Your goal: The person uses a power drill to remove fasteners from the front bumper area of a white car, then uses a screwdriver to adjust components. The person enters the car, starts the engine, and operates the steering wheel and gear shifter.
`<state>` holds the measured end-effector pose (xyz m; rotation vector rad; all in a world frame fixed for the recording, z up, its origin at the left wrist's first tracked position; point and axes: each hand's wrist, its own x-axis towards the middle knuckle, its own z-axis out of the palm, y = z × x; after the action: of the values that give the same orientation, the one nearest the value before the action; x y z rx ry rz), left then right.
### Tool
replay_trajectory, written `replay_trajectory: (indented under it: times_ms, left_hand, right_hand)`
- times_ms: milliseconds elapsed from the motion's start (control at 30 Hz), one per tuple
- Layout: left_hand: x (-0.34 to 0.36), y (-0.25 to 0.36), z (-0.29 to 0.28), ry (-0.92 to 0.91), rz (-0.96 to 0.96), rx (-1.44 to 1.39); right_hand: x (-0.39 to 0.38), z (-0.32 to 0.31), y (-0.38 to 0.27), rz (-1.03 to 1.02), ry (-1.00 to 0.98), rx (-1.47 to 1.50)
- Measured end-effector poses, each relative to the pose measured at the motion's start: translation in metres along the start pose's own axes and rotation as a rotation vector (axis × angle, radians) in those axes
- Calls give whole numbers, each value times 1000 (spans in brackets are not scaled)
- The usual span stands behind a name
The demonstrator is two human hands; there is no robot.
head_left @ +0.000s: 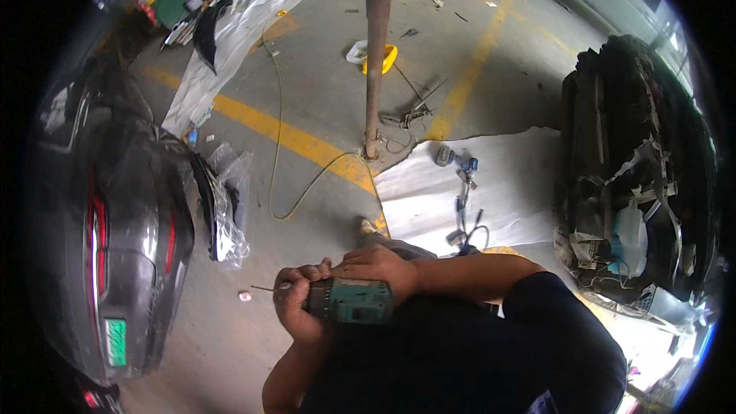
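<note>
We hold a cordless drill [350,300] close in front of our chest, above the concrete floor [322,54]. Its body is green-blue hard plastic with darker patches, blocky in shape, and a thin metal bit [263,288] sticks out from its left end, pointing level to the left. Our left hand [295,303] is curled around the front end of the drill, fingers pinched on the chuck where the bit begins. Our right hand [381,264] lies over the top of the drill body, fingers closed down on it.

Just beyond the bit a small pale scrap [245,296] lies on the floor. The floor is grey, rough and stained, crossed by broad yellow painted lines [291,136]. A thin yellowish hose [277,146] snakes across it to the foot of a rusty round steel post [376,46]. Right of the post a white sheet [498,184] is spread flat, with a few small blue and grey tools [460,172] on it. A yellow round object [387,59] lies behind the post.

At the left edge stands a dark glossy car [123,230] with red tail lights and a green rectangular plate [115,341] low on its rear. Crumpled clear plastic wrap [230,207] lies beside it. At the right edge stands a black stripped car front [636,169] with bare parts and a whitish tank showing.
</note>
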<state>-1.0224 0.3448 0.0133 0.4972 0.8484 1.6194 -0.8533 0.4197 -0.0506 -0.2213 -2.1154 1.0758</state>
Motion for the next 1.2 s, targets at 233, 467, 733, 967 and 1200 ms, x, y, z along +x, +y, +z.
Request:
replay_trajectory:
  times_ms: [233,467,733,967,1200]
  left_hand:
    - [117,32,-12,-12,-172,80]
    - [202,21,13,-242,-415,90]
    - [259,0,41,-442,-719,61]
    - [275,6,53,-606,-892,105]
    - [285,10,47,-674,-963,108]
  right_hand:
    - [69,-18,64,109,121,59]
    - [70,-39,77,219,494,-105]
    - [78,-37,54,425,792,-212]
    - [90,-15,41,506,904,-386]
    - [105,1,41,523,985,-411]
